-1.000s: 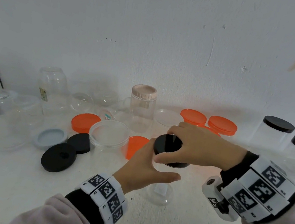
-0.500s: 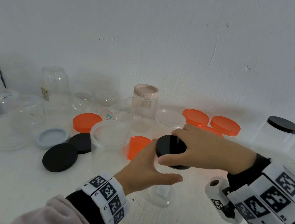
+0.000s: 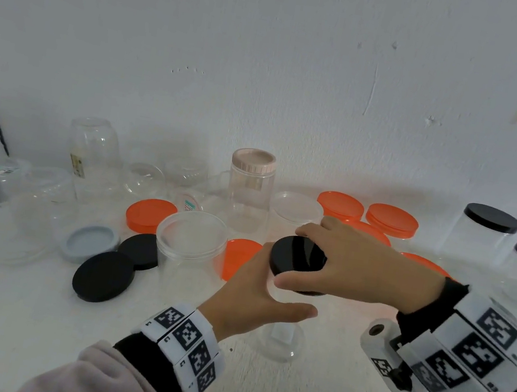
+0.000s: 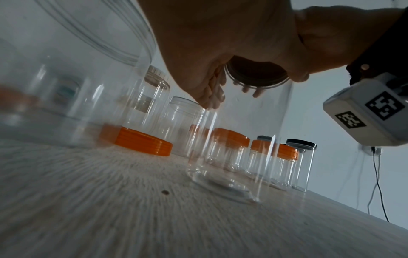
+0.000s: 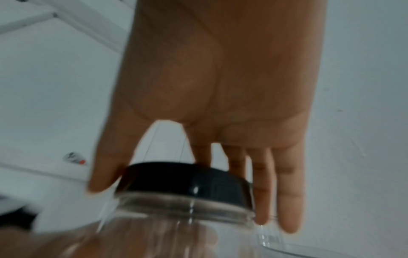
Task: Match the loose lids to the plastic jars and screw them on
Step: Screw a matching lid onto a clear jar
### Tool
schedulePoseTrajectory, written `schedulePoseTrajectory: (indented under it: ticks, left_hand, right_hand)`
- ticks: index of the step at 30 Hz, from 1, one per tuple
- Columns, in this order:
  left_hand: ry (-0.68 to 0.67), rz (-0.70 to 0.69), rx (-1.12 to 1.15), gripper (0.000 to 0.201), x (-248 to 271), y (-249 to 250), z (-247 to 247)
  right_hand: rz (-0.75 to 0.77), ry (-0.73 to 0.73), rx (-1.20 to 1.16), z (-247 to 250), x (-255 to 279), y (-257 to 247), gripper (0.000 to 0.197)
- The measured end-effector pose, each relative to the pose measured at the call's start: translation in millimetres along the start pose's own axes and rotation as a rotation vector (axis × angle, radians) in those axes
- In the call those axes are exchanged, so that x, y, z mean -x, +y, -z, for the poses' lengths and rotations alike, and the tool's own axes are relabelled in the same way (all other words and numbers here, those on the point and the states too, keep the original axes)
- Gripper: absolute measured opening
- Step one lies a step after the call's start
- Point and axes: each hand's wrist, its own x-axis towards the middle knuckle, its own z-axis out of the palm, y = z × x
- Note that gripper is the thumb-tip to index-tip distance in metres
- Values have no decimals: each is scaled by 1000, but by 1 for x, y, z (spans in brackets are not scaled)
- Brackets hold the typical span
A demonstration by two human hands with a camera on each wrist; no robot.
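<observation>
A clear plastic jar (image 3: 280, 341) stands on the white table near the front centre, with a black lid (image 3: 293, 253) on its mouth. My right hand (image 3: 327, 269) grips the lid from above, thumb on the near rim and fingers round the far rim. My left hand (image 3: 264, 296) wraps round the jar's upper wall just under the lid. In the left wrist view the jar (image 4: 238, 139) is seen from below with the lid (image 4: 256, 76) on top. The right wrist view shows the fingers (image 5: 260, 192) clasping the lid (image 5: 183, 179).
Left of the jar lie two loose black lids (image 3: 103, 276), a grey-blue lid (image 3: 90, 241), orange lids (image 3: 149, 213) and a wide open jar (image 3: 189, 245). A pink-lidded jar (image 3: 249, 191) and orange-lidded jars (image 3: 389, 221) stand at the back, black-lidded jars (image 3: 483, 233) at right.
My right hand has turned slightly on the black lid, with its wrist swinging a little to the right. My left hand keeps its hold on the jar.
</observation>
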Motion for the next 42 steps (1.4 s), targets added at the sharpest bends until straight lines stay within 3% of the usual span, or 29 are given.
schedulePoseTrajectory:
  ticks: [2,4,8,13,17,20,23,27,30,33,37,42]
  left_hand:
    - [3,3,1,72,-1,-1,-1]
    - [3,8,-8,72,0,-1,-1]
    - [7,6,-11,72,0,-1,1]
    - [-3,5,8,74,0,-2,-1]
    - [13,1,-6,74,-1,0,-2]
    - [22,5,-14,73,-2,1,-2]
    - [29,3,-10,74,-1,1,-1]
    - [12,-8,7,78,-2,-1,-2]
    - [19,-3,0,76,-2,-1,-2]
    - [25,13,-14,72,-2,0,-2]
    - [30,5,-14,72,-2,1,-2]
    - [29,-6,-11,70,-2,1,-1]
  right_hand:
    - [61,-138,-111,8,1,6,78]
    - [134,-175,-174,13,2,7,71]
    - [122,-93,-121,11,0,2,55]
    - [44,74,106,-4,-2,-6,70]
    - [87,-133,-74,13,-1,3,63]
    - [135,-211,-54,23,-2,2,69]
    - [98,-154,-11,20,-4,-3,56]
    - [-3,-21,161,7,-5,-11,68]
    - [14,-124,52,13,-6,-6,64]
    - [82,-248,-22,24,-7,-2,76]
    - [70,-145,-16,18,-7,-4,66]
    - [48,-65,77,7,-5,-5,69]
